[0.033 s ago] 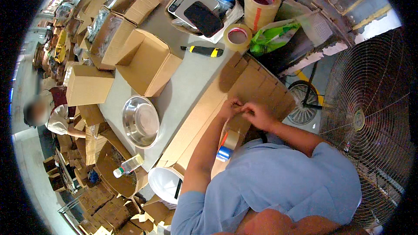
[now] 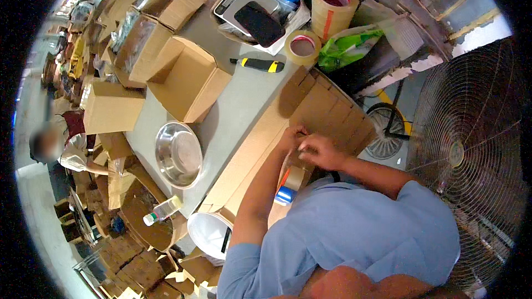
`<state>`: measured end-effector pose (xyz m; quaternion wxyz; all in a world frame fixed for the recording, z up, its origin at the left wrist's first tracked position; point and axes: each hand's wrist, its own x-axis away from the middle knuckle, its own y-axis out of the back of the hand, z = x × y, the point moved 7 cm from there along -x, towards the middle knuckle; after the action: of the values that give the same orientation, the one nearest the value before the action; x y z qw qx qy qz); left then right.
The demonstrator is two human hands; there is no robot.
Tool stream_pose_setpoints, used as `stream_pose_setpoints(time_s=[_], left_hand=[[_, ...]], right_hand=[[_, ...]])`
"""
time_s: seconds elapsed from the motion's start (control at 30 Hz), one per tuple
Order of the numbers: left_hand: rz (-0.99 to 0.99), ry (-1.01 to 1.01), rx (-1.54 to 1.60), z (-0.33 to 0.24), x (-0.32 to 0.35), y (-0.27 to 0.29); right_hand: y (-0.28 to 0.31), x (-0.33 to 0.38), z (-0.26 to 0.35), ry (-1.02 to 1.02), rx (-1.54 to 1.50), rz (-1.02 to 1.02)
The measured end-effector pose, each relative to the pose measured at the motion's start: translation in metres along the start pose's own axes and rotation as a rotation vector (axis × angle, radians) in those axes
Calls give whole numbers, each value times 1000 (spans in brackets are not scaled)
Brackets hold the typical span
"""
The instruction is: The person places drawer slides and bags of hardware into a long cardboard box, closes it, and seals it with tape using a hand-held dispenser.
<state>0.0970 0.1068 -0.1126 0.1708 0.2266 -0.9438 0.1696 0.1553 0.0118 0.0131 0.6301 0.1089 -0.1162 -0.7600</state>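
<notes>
My left hand (image 2: 290, 138) is closed, fingertips pinched, over a stack of flat cardboard (image 2: 327, 113). Close beside it, my right hand (image 2: 321, 152) has its fingers curled in, also closed. Whatever lies between the fingers is too small and blurred to make out. Just below both hands, between my forearms, rests a tape dispenser (image 2: 285, 195) with a blue and orange body and a tan roll. My left forearm hides part of the cardboard.
On the grey table (image 2: 221, 99) are a steel bowl (image 2: 178, 155), an open carton (image 2: 191, 80), a yellow-black utility knife (image 2: 261, 65), tape rolls (image 2: 302, 47), a scale (image 2: 230, 0) and a phone (image 2: 259, 24). A large fan (image 2: 457, 152) stands right. Another person (image 2: 75, 152) works far left.
My right hand has shifted slightly left and down, its fingers curling and parting from the left fingertips. My left hand stays nearly in place.
</notes>
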Motion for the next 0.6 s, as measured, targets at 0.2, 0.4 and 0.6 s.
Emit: stream_pose_setpoints(time_s=[0.2,0.4,0.6], left_hand=[[-10,-24,-437,-28,10,-7],[-21,-69,-68,0,11,2],[-83,85,-197,-2,11,1]], right_hand=[[-96,4,79,326,229,741],[2,-60,22,153,139,613],[129,-118,-6,-33,720,634]])
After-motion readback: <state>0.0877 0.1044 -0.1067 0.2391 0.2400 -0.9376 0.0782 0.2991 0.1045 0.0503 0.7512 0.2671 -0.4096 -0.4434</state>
